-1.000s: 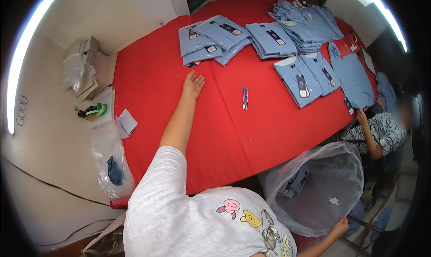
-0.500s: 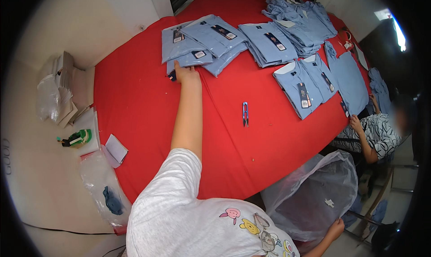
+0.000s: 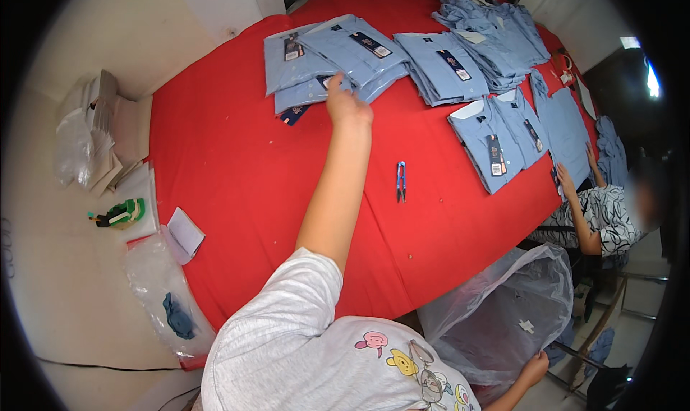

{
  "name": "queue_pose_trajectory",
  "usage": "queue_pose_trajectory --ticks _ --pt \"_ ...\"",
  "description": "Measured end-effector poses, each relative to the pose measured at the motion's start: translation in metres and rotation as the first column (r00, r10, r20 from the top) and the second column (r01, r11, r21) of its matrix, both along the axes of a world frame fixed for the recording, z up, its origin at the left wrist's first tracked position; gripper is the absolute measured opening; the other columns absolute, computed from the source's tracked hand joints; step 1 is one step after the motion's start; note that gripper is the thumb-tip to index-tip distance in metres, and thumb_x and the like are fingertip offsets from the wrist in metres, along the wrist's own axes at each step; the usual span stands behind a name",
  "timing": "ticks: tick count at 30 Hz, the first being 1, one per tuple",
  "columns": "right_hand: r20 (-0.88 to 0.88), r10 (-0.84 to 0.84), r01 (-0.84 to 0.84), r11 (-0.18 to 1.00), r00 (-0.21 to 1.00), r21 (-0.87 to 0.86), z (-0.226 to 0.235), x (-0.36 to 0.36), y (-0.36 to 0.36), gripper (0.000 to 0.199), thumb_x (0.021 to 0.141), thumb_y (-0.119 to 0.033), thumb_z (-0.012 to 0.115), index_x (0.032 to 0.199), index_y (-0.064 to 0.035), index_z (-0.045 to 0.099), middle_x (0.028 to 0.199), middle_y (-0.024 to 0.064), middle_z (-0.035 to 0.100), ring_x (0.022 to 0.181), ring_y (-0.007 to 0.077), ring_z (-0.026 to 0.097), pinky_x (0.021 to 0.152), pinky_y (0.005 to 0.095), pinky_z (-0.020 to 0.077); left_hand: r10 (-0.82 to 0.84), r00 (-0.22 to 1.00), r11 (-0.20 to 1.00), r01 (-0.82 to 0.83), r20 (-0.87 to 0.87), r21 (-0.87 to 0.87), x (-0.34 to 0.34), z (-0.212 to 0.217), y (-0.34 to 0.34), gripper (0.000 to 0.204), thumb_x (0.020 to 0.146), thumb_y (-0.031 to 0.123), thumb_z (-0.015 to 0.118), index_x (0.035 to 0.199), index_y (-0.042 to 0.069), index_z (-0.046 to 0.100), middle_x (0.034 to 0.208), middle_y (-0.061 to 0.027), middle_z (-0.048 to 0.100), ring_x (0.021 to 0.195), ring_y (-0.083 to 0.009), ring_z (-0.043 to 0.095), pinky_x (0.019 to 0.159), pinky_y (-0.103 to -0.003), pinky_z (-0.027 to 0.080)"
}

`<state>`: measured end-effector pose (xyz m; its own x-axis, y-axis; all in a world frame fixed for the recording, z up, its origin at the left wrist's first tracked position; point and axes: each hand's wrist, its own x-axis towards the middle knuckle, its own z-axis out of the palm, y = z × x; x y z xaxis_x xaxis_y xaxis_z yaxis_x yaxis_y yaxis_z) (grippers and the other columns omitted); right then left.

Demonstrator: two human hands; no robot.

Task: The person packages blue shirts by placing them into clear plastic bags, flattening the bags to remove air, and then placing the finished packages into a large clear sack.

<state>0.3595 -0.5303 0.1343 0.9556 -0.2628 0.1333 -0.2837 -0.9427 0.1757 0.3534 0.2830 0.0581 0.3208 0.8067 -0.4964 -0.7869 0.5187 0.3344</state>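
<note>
My left hand (image 3: 350, 109) reaches across the red-covered table to the near edge of a pile of folded light-blue shirts (image 3: 345, 48) in clear plastic. Its thumb and fingers look apart, at the edge of the lower packed shirt (image 3: 305, 95), and I see nothing held in them. A dark tag (image 3: 293, 115) sticks out from that shirt's near side. Low on the right, my right hand (image 3: 534, 370) is closed on the rim of a large clear plastic bag (image 3: 474, 303), whose mouth gapes. A small white piece (image 3: 526, 326) shows on the bag.
Blue thread snips (image 3: 401, 182) lie mid-table. More folded shirts (image 3: 442, 70) and a loose heap (image 3: 489, 23) fill the far right. A co-worker (image 3: 611, 217) handles a shirt at the right edge. A notepad (image 3: 187, 235) and a green tape dispenser (image 3: 122, 213) are at left.
My left hand has shifted right along the pile's near edge, uncovering more of the dark tag. My right hand stays on the bag. The co-worker's hands have moved slightly along their shirt.
</note>
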Motion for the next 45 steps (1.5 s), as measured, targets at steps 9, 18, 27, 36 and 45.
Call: queue_pose_trajectory --ticks 9,18,27,36,45 --pt "0.009 0.039 -0.039 0.998 0.999 0.038 -0.002 0.006 -0.003 0.032 0.098 -0.02 0.061 0.123 -0.0053 0.075 0.115 0.02 0.076 0.105 0.0407 0.072 0.088 0.0481 0.0553 -0.221 0.957 0.968 0.238 -0.186 0.076 0.049 -0.042 0.07 0.064 0.103 0.013 0.064 0.158 0.003 0.035 0.149 -0.0248 0.045 0.123 -0.0451 0.06 0.096 -0.049 0.06" --pt "0.036 0.079 -0.083 0.986 0.996 0.142 0.001 0.0 -0.031 0.033 0.094 -0.017 0.063 0.121 -0.0008 0.074 0.117 0.0246 0.073 0.107 0.0427 0.07 0.092 0.0484 0.0543 -0.4 0.913 0.753 0.376 -0.078 0.54 -0.021 0.096 -0.111 0.028 0.102 0.005 0.065 0.129 0.004 0.056 0.121 -0.0114 0.067 0.11 -0.0278 0.07 0.096 -0.046 0.064" --pt "0.184 0.151 -0.181 0.971 0.971 0.158 -0.004 0.017 -0.028 0.031 0.098 -0.026 0.065 0.118 -0.0065 0.077 0.107 0.0236 0.075 0.099 0.0431 0.072 0.087 0.0475 0.0564 -0.931 0.314 0.166 0.819 -0.187 0.549 -0.05 0.17 -0.367 0.027 0.103 0.016 0.066 0.127 0.004 0.063 0.118 -0.011 0.074 0.106 -0.0222 0.073 0.09 -0.039 0.064" --pt "0.186 0.055 -0.112 0.944 0.981 0.312 -0.018 -0.013 -0.109 0.034 0.097 -0.02 0.066 0.122 0.0015 0.073 0.114 0.0251 0.074 0.106 0.0413 0.072 0.091 0.0446 0.055 -0.879 -0.269 -0.334 0.937 -0.395 0.104 -0.049 -0.02 -0.533 0.055 0.101 0.019 0.068 0.147 -0.002 0.049 0.134 -0.0196 0.066 0.124 -0.0303 0.066 0.103 -0.043 0.056" --pt "0.106 0.093 -0.116 0.963 0.99 0.245 -0.029 -0.028 -0.132 0.031 0.097 -0.014 0.06 0.121 0.0002 0.075 0.112 0.0229 0.076 0.103 0.0414 0.072 0.088 0.0457 0.0541 -0.844 0.524 0.518 0.852 -0.116 0.078 -0.091 -0.065 -0.268 0.034 0.103 0.01 0.059 0.133 -0.007 0.057 0.128 -0.0216 0.068 0.118 -0.0333 0.07 0.102 -0.043 0.06"
